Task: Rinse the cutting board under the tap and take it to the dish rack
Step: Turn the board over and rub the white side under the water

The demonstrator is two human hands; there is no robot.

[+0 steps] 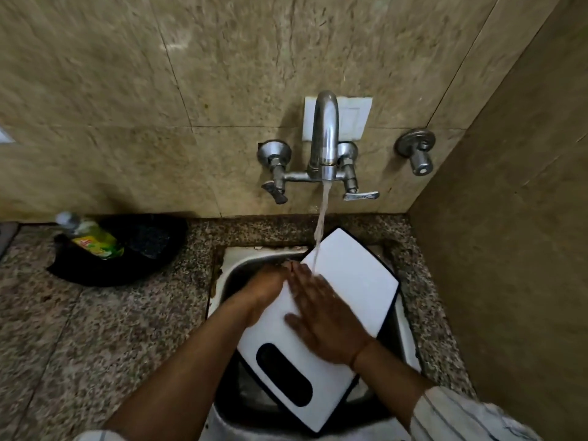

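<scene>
This is a home kitchen's washing-up corner. A chrome wall-mounted tap [324, 144] with two lever handles runs water into a small steel sink [254, 259] sunk in a speckled granite surface [111, 329]. Beige marbled wall tiles [127, 74] rise behind, and a green dish-soap bottle [95, 241] lies in a black pan [149, 243] beside the sink.

Right hand [321, 316] lies flat, fingers spread — left hand [265, 289] curled in a grip.
</scene>
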